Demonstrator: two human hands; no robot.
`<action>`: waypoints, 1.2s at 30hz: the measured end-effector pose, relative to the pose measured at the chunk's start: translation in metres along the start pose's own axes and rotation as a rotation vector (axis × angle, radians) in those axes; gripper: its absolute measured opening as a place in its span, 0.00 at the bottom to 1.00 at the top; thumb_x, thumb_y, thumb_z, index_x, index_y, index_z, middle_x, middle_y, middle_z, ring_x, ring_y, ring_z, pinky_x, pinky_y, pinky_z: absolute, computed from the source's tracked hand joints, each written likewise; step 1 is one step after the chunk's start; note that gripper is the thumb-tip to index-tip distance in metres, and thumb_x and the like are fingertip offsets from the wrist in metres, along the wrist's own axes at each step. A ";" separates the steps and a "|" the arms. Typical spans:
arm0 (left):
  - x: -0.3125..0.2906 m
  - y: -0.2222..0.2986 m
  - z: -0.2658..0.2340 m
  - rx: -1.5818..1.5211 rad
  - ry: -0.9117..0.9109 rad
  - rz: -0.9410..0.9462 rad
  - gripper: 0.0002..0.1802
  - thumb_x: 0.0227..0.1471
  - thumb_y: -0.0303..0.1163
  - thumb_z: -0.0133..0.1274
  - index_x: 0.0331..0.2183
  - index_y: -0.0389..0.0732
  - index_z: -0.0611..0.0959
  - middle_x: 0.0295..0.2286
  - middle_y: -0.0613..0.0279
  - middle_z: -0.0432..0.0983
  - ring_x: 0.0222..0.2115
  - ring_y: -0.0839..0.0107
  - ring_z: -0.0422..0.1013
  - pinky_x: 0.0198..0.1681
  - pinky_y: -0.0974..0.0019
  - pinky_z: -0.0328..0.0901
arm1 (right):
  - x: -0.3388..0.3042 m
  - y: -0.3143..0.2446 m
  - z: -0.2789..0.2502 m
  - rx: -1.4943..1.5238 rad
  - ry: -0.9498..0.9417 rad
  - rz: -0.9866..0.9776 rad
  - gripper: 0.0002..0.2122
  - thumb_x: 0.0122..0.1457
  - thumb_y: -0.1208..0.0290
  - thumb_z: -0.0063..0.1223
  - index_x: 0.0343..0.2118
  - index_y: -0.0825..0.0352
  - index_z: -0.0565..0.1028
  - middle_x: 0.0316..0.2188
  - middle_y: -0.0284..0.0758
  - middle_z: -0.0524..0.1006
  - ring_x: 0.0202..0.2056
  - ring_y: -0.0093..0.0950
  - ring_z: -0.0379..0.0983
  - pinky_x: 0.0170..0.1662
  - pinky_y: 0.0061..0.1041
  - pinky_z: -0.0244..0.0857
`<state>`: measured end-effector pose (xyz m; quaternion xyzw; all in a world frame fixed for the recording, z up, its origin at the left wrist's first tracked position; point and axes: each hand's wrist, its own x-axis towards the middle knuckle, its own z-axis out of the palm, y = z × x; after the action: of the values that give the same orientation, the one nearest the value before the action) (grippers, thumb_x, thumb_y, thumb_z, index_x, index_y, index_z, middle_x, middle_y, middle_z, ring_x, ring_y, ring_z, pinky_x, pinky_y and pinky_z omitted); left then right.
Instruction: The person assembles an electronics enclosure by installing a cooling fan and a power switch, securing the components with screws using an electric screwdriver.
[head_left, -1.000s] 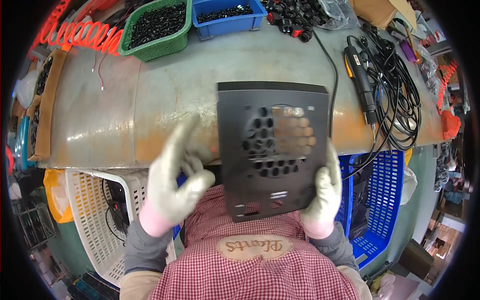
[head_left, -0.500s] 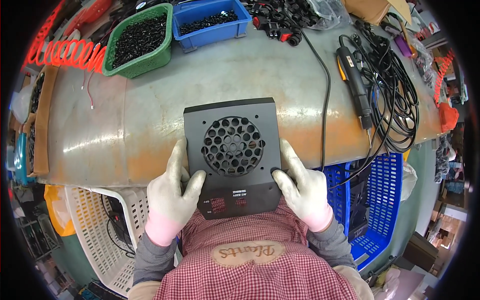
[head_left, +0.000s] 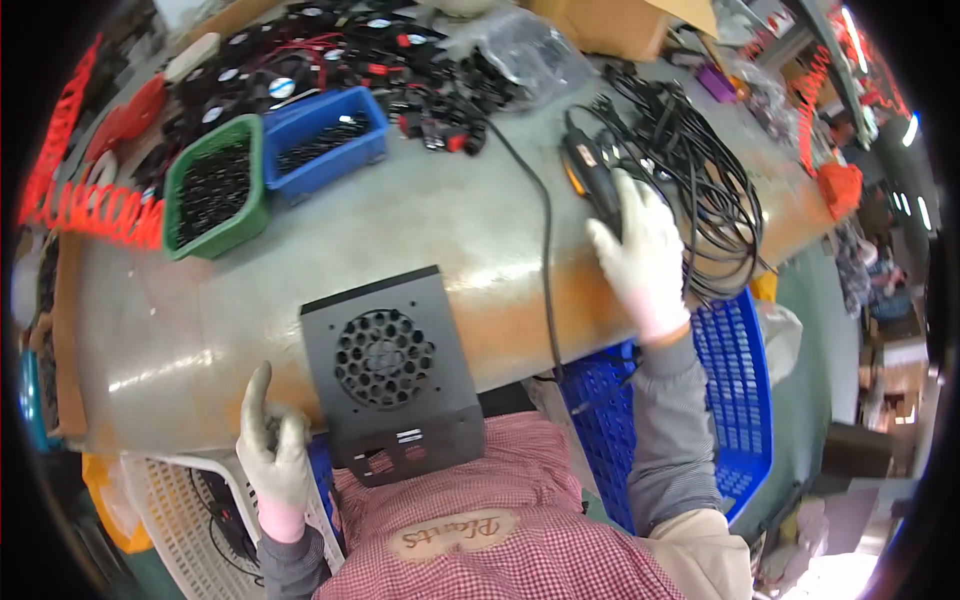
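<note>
Black vented panel [head_left: 395, 414] across near edge of the surface [head_left: 220, 315], lower end over checked apron [head_left: 560, 545]; left hand [head_left: 270, 455] just beside it, empty, index finger raised apart from the bent others; right hand [head_left: 642, 262] at black power screwdriver [head_left: 592, 172], cannot tell whether fingers are clamped; coiled black cables [head_left: 718, 190] just right.

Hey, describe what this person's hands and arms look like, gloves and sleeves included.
The left hand and right hand both wear whitish gloves with pink cuffs. Beyond the cuffs come grey sleeves, and on the right, beige fabric further up.
</note>
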<state>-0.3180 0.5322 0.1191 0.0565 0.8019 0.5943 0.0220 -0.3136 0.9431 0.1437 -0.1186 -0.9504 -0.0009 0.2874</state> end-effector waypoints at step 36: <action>0.279 0.019 -0.052 -0.769 0.030 -0.142 0.15 0.58 0.21 0.44 0.46 0.26 0.75 0.39 0.47 0.73 0.38 0.62 0.72 0.43 0.65 0.71 | -0.069 -0.030 -0.087 2.233 0.108 -0.353 0.30 0.53 0.71 0.63 0.56 0.71 0.61 0.27 0.37 0.77 0.21 0.26 0.76 0.27 0.23 0.75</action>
<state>-0.5990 0.5212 0.1617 -0.0201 0.5227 0.8493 0.0711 -0.2175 0.8921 0.1805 0.3405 -0.4094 0.8025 0.2689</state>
